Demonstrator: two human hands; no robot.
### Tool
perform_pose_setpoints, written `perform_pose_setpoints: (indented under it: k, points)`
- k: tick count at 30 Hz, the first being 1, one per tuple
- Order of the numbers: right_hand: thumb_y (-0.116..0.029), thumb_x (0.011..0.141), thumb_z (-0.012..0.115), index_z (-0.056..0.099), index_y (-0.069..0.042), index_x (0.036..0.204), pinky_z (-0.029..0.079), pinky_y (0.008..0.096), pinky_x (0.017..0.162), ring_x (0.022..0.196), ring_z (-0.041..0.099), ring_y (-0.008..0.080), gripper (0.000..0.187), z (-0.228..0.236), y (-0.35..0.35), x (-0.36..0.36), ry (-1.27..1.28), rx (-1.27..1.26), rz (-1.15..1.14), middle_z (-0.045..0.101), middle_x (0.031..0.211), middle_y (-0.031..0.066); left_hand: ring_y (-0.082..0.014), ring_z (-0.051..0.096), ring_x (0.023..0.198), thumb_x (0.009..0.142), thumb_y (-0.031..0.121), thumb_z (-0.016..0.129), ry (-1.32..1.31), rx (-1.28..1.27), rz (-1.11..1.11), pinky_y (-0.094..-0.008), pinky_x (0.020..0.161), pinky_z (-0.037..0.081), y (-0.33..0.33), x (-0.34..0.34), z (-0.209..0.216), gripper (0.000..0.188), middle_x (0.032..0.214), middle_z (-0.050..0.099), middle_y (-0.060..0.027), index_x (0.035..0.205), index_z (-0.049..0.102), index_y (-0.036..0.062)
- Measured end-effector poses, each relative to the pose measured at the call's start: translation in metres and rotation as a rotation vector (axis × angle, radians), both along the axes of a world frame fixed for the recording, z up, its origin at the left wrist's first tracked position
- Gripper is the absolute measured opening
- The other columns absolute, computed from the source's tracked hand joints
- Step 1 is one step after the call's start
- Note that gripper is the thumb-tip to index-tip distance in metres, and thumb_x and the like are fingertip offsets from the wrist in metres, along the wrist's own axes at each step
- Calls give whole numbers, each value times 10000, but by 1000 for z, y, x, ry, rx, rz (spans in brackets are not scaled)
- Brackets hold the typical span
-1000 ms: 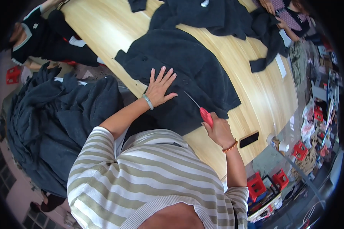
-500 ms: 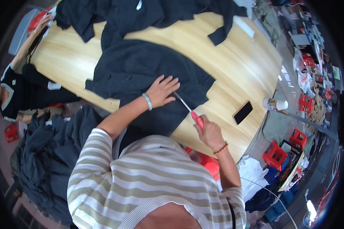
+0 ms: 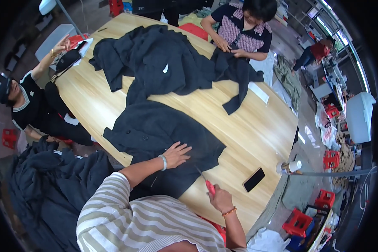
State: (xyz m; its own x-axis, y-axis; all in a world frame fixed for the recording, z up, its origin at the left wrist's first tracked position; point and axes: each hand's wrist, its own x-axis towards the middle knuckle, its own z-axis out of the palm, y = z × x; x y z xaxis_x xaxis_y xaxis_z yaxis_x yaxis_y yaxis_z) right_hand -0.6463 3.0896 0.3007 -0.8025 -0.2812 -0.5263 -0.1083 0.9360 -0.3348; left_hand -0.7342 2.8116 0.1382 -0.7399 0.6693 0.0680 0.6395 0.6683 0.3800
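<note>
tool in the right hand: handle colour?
Pinkish red: the handle, in the right hand, shows in the head view, the only one.

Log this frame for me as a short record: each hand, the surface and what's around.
left hand: spread on dark buttoned garment
right hand: gripping red-handled tool, its thin shaft pointing toward the garment
surface: light wood-grain table
on table, right: smartphone, screen up
far side: co-worker, hands on dark cloth
beside table, left: heap of dark fabric
</note>
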Motion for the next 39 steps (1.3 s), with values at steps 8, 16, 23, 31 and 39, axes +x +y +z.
perform_pose_setpoints:
  k: [8,16,23,31,39]
  points:
    - [-341,879,577,537,-48,1081,503,499,652,712,639,413,358,-12,0,4,61,-121,-68,645,749,232,-370,307,1366,796,466,644,30,-63,28,-590,1096,173,-4,8,3,641,1467,357,-180,1352,499,179]
    - [-327,885,587,538,-90,1116,500,502,639,705,633,423,335,-29,-20,8,108,-159,-136,651,765,218,-449,131,1418,515,548,839,-169,-439,20,-720,1009,176,-61,43,66,1264,1532,108,-282,1522,157,207]
    - [-309,889,585,546,-95,1119,508,488,667,737,636,409,316,-23,-44,-17,167,-160,-222,656,805,212,-337,527,944,678,118,681,150,-223,232,-459,746,405,-83,-57,26,808,1048,542,-159,1420,363,155]
    - [-249,889,602,551,-74,1103,496,468,659,759,630,394,281,-8,-53,-17,265,-194,-377,650,823,197,-347,503,965,722,-9,550,572,-158,211,-481,794,387,-178,-180,179,659,1075,528,-175,1360,473,140]
    - [-230,896,590,549,-75,1118,495,459,697,808,628,391,274,9,-35,-12,397,-201,-613,652,868,196,-362,364,1329,789,85,618,807,-383,608,-493,1042,317,-194,-264,283,710,1392,437,-162,1446,359,161]
